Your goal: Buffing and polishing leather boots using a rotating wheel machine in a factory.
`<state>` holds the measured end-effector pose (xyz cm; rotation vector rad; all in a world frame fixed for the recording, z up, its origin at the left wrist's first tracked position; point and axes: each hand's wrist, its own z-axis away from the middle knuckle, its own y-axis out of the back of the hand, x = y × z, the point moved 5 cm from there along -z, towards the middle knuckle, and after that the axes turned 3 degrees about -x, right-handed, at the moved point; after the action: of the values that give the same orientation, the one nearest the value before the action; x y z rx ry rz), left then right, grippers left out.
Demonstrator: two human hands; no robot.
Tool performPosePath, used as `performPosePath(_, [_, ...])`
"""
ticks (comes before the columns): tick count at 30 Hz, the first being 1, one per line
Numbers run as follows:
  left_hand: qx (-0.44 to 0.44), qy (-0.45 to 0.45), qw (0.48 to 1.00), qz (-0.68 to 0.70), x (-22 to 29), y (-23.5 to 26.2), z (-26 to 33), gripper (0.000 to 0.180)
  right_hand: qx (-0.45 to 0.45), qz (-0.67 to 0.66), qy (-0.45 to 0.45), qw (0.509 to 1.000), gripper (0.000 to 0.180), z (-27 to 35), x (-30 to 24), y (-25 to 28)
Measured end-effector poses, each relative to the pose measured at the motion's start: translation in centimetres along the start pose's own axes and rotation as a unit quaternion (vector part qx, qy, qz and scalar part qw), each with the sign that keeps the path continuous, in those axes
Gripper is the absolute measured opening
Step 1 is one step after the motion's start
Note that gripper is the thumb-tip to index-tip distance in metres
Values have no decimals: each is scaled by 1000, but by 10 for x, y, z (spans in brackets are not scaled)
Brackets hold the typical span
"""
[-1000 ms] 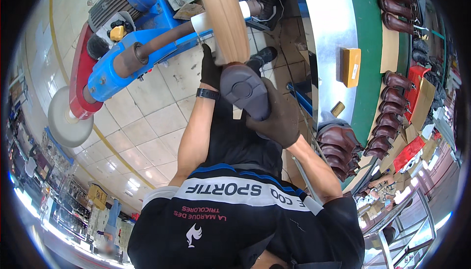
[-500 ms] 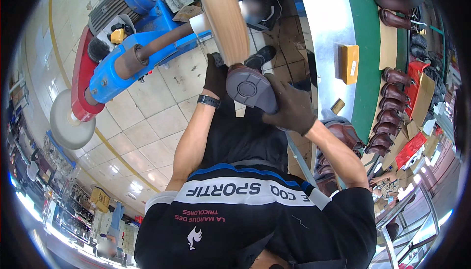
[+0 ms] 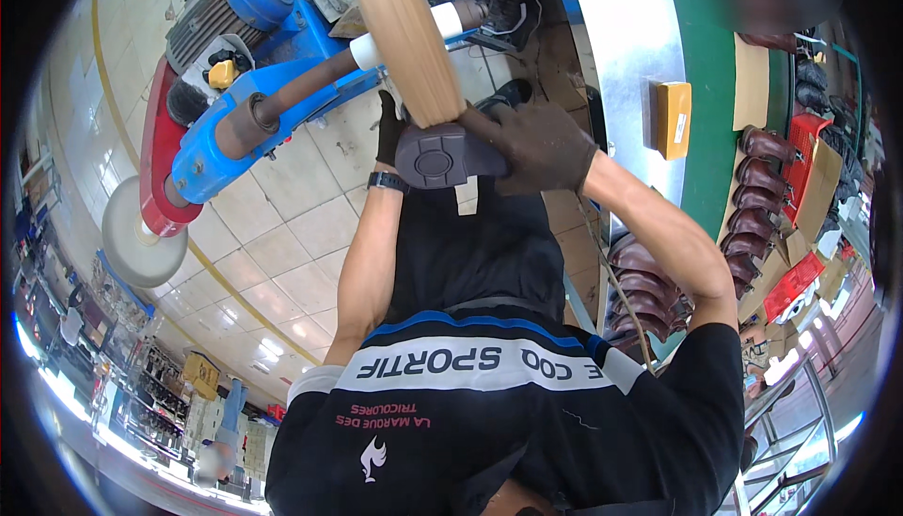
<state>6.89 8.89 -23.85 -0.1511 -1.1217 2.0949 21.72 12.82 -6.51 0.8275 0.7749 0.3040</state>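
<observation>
Pale floor tiles [image 3: 282, 234] spread under a blue machine [image 3: 235, 111] whose shaft carries a tan buffing wheel [image 3: 404, 36] at one end and a grey disc [image 3: 141, 234] at the other. Both hands wear dark gloves and are closed on a dark shoe [image 3: 447, 154], sole up with its heel facing the camera, held against the lower edge of the wheel. The left hand [image 3: 388, 130], a watch at its wrist, grips the shoe's far left side and is partly hidden behind it; the right hand [image 3: 541, 144] wraps over the shoe's right end. To the right runs a green tabletop [image 3: 715, 93] with a yellow box [image 3: 673, 119] just beside it on a metal strip. Rows of brown boots [image 3: 752, 206] stand along its right edge, and more [image 3: 649, 281] sit lower, near the right elbow.
</observation>
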Motion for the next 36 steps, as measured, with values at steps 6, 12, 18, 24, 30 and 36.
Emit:
performPosePath(6, [-151, 78, 972, 165, 11, -63, 29, 90, -16, -15, 14, 1000, 85, 29, -20, 39])
performPosePath(12, [-194, 22, 921, 338, -5, -26, 15, 69, -48, 6, 23, 999, 83, 2, -16, 13])
performPosePath(18, [-217, 48, 955, 195, 21, -106, 64, 79, 53, 59, 45, 996, 89, 23, -42, 36])
performPosePath(24, [-55, -87, 993, 61, -14, -24, 44, 60, 131, 8, -33, 991, 77, 33, 5, 12])
performPosePath(30, [18, -181, 854, -487, -22, -53, 67, 35, 199, -117, 43, 972, 87, 58, 46, -34])
performPosePath(36, [140, 1, 989, -38, -24, -50, 148, 43, 101, -552, -6, 828, 93, 69, 61, -79])
